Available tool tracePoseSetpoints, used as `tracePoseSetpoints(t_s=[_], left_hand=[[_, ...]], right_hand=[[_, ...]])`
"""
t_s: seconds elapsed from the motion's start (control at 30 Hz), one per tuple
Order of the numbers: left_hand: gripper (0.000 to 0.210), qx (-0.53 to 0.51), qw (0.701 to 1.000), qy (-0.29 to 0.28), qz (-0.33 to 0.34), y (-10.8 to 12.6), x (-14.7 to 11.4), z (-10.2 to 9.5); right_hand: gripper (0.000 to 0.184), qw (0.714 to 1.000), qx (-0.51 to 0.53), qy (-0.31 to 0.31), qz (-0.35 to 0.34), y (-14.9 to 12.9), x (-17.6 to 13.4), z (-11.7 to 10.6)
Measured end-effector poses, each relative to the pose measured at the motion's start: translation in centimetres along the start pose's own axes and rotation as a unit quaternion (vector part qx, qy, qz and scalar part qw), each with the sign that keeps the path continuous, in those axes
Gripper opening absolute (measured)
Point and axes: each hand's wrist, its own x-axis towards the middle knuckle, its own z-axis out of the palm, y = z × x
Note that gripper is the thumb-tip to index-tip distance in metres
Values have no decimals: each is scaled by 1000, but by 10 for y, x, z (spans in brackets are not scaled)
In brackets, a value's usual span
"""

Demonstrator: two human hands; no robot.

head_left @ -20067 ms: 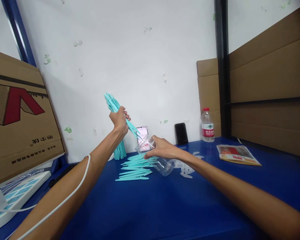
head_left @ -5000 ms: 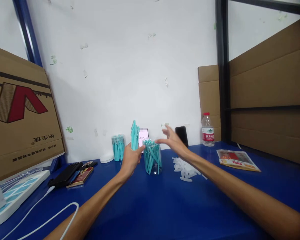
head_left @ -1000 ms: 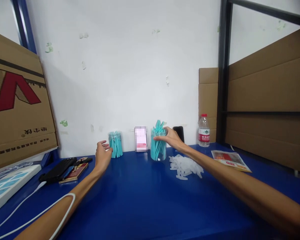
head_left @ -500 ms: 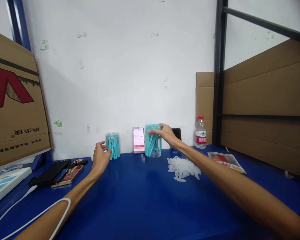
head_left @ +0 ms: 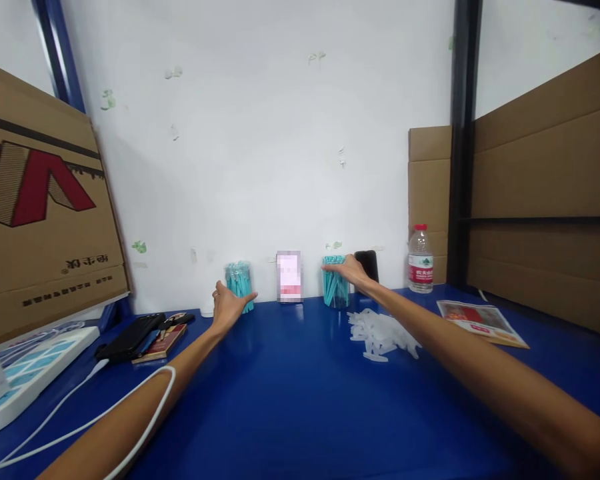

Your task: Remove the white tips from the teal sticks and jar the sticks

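My right hand (head_left: 349, 269) grips the upper part of a clear jar (head_left: 347, 293) packed with thin turquoise sticks (head_left: 333, 288), which stands by the wall. To the left, a similar clear jar (head_left: 238, 267) of turquoise sticks is by the wall too. My left hand (head_left: 230, 305) is in front of that jar, thumb and fingers spread wide apart, and partly hides it. Whether it touches the jar I cannot tell. A heap of small whitish translucent plastic pieces (head_left: 380, 332) lies on the blue table (head_left: 300, 393), near my right forearm.
Between the jars a lit phone (head_left: 290, 277) leans on the wall. A dark phone-like object (head_left: 367, 265), a water bottle (head_left: 421, 260) and a printed packet (head_left: 480, 323) are at right. At left lie a black case (head_left: 130, 338), small booklets (head_left: 165, 343) and a power strip (head_left: 45, 370). A white cable (head_left: 167, 393) crosses my left forearm.
My right hand has moved the right jar away from the lit phone, rightward and back towards the wall. My left hand has spread its thumb and fingers at the left jar. The view has shifted left.
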Motion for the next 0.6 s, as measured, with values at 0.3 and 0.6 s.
tracePoseSetpoints(t_s=[0.3,0.6], left_hand=[[83,29,999,25,-22,13,19,13],[77,163,951,-93,244,57,-74,-48]], right_hand=[[48,973,37,22,-225,-46,-61,-29],[49,912,366,-169,80,-68,-101,25]])
